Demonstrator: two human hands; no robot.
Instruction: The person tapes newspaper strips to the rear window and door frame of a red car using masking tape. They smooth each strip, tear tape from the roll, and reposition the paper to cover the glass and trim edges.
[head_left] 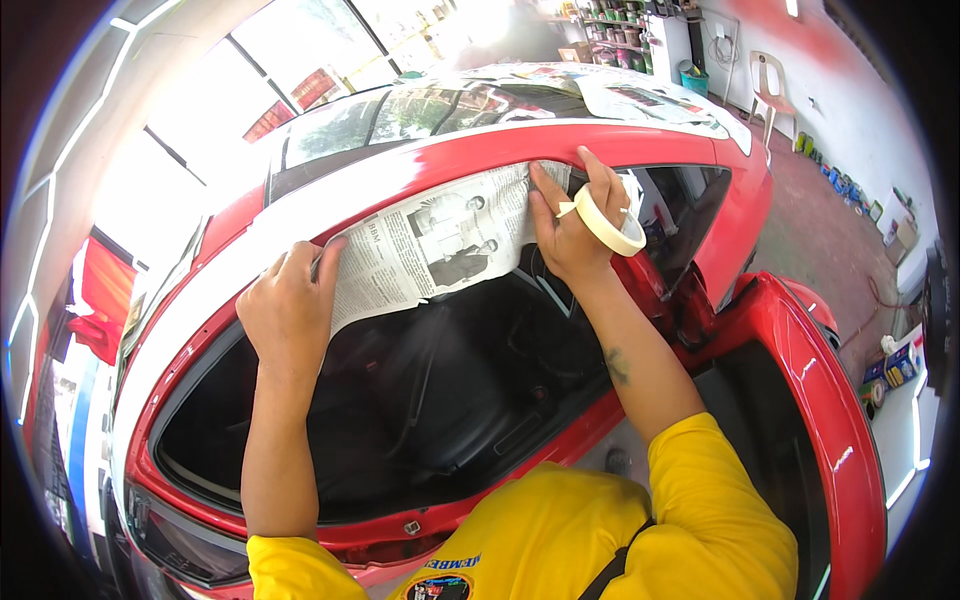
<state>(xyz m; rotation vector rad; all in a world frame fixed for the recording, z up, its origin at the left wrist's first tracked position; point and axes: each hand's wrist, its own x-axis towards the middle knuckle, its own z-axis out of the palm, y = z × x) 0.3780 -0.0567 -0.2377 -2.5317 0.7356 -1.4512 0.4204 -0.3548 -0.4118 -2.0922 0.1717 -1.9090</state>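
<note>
Take the red door frame (640,140) of the car as your ref. Left of its top corner, your left hand (290,305) sits on the near edge of the newspaper sheet (440,245), fingers curled, grip mostly closed, knuckles up, pinning the paper vs the frame's curve; can't tell if the thumb is under the sheet. Keep that hand flat & firm so the sheet doesn't slide or wrinkle, & hold the paper's top edge tight along the underside of the frame w/ no red showing past where you want cover. Paper hangs across the upper part of the door opening, below the frame, dark car interior (430,400) behind it. Further right, near the frame's top corner, your right hand (575,225) presses the paper's far top edge w/ fingers spread upward, while the masking tape roll (610,222) hangs looped round that hand, thumb side; grip there is loose, half open. Smooth w/ fingertips outward from mid sheet before any tape goes down. Right of the frame, the open red door (830,420) stands clear.
</note>
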